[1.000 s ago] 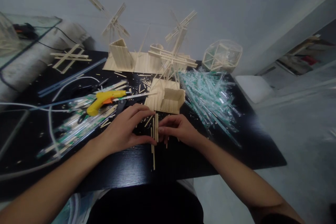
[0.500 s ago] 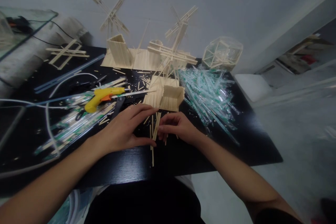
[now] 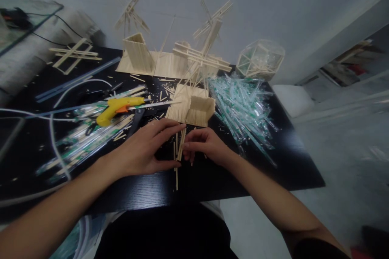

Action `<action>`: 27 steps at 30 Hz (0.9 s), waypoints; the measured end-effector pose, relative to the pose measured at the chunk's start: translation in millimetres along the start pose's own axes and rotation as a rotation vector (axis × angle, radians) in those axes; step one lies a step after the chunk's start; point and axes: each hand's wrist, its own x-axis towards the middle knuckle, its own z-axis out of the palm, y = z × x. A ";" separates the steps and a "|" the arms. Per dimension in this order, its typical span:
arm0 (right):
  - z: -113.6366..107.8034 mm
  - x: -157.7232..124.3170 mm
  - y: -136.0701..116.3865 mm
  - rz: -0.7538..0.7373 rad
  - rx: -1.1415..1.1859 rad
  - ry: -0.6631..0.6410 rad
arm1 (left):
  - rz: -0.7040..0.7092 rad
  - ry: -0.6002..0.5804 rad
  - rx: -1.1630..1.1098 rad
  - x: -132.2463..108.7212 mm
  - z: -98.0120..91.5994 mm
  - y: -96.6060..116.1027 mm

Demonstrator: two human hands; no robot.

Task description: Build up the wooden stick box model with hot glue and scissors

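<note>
Both my hands rest on a black table around a small bunch of thin wooden sticks. My left hand lies flat with its fingers stretched out, thumb and fingertips touching the sticks from the left. My right hand has curled fingers pinching the sticks from the right. Just beyond the hands stands a small open box made of sticks on a flat stick panel.
A yellow glue gun lies to the left among wrapped sticks and white cords. A heap of clear plastic wrappers sits to the right. Stick windmill models, a stick cross and a clear faceted container stand at the back.
The sticks between my hands have tilted slightly and been drawn together. My hands have stayed at the same spot while the view shifted a little.
</note>
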 end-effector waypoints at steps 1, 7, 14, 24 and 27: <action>-0.1 0.1 0.5 -0.005 0.007 0.006 | -0.003 -0.001 -0.003 -0.1 -0.5 0.4; 0.8 0.7 2.4 -0.020 0.016 0.029 | 0.005 0.036 -0.019 2.1 -0.5 1.6; 1.4 0.5 3.4 -0.031 0.053 0.034 | 0.010 0.045 -0.010 1.8 1.4 -1.7; 1.1 1.9 3.6 -0.031 0.029 0.038 | -0.009 0.061 -0.053 0.2 3.7 -3.3; -0.4 2.8 4.1 -0.046 0.011 0.037 | -0.018 0.062 -0.064 1.0 2.8 -2.0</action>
